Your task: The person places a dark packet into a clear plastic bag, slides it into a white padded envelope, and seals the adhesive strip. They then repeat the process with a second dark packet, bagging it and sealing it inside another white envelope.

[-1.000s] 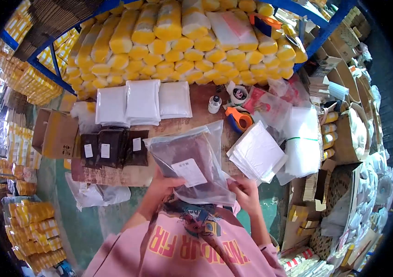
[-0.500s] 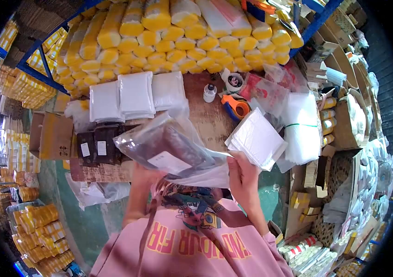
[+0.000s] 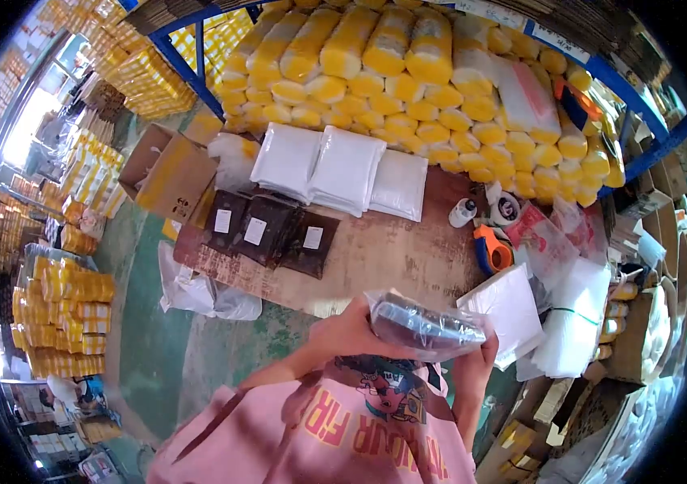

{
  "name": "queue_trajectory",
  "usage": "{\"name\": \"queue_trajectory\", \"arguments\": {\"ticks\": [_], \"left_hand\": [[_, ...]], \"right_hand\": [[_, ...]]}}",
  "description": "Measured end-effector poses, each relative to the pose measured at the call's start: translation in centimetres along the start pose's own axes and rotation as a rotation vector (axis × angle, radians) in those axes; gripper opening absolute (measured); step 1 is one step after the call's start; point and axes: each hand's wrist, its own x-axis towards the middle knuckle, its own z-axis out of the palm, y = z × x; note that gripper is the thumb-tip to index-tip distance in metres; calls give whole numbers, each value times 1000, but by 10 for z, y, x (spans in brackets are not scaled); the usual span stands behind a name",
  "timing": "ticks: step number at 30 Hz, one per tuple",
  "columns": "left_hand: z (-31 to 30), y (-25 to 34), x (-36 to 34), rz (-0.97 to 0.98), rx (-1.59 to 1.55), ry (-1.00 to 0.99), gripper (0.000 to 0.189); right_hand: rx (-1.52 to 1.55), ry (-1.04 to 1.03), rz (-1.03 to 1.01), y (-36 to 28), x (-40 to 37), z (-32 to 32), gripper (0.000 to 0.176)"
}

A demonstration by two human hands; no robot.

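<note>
In front of my chest, my left hand [image 3: 349, 330] and my right hand [image 3: 481, 352] grip a clear plastic bag [image 3: 424, 324] with a dark item inside. My left hand closes on its left end and my right fingers on its right end. The bag looks folded into a compact bundle, its shiny film bunched on top. On the table ahead lie dark flat packets [image 3: 258, 230] with white labels. Behind them sit stacks of white, plastic-wrapped packets [image 3: 346, 168]. A pile of white bags [image 3: 507, 310] lies near my right hand.
Yellow-ended rolls [image 3: 392, 81] are stacked behind the wooden table [image 3: 384, 250]. An orange-and-blue tape dispenser [image 3: 494, 248], a small bottle [image 3: 463, 212] and a banded bundle of clear bags [image 3: 571, 315] lie to the right. An open carton [image 3: 170, 173] stands at left.
The bag was spread flat with its label showing; now it is folded into a smaller bundle, closer to my chest. My view has turned left, so the table appears further right.
</note>
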Motion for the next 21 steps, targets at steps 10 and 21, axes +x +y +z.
{"name": "queue_trajectory", "arguments": {"ticks": [10, 21], "left_hand": [[-10, -30, -30, 393, 520, -199, 32], [-18, 13, -45, 70, 537, -295, 52]], "right_hand": [[-169, 19, 172, 0, -51, -3, 26], [-184, -116, 97, 12, -65, -6, 23]]}}
